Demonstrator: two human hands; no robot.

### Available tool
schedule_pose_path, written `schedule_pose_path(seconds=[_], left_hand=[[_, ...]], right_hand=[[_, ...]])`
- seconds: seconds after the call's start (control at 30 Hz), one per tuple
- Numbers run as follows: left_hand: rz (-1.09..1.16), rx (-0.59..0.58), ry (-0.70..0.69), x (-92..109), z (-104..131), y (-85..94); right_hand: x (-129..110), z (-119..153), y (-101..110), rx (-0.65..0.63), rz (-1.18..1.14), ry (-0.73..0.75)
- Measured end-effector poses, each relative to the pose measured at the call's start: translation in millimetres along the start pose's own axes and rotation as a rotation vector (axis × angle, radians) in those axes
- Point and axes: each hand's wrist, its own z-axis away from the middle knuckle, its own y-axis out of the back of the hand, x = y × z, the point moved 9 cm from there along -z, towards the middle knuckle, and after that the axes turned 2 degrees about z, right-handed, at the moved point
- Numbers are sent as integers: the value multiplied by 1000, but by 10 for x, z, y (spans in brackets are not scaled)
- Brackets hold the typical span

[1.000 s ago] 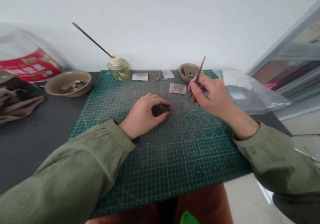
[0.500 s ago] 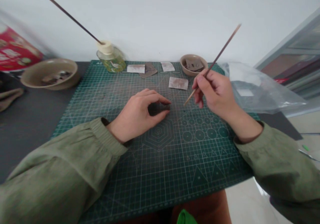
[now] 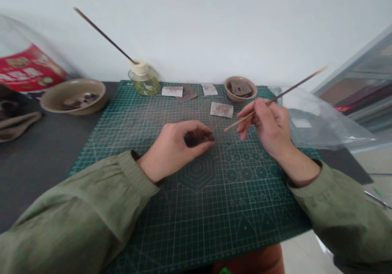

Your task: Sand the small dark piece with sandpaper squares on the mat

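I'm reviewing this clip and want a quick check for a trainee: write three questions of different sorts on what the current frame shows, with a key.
1. Fill in: Beneath the left hand lies a green gridded ____.
2. Multiple choice: Which holds a thin stick: (a) the left hand, (b) the right hand, (c) both hands?
3. True or false: The bottle lies on its side.

Key:
1. mat
2. b
3. False; the bottle stands upright, with another stick slanting out of its top.
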Motion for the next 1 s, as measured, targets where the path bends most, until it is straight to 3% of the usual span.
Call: schedule_pose_path(seconds=[0.27, 0.43, 0.73, 1.0], left_hand=[[15, 28, -3, 3, -13, 26], [178, 60, 103, -108, -43, 54], [313, 109, 129, -198, -71, 94], [271, 130, 139, -188, -63, 104]], right_hand=[[3, -15, 26, 42, 35, -5], [3, -13, -24, -24, 80, 19], [-293, -153, -262, -73, 183, 148], [-207, -30, -291, -78, 291, 209]])
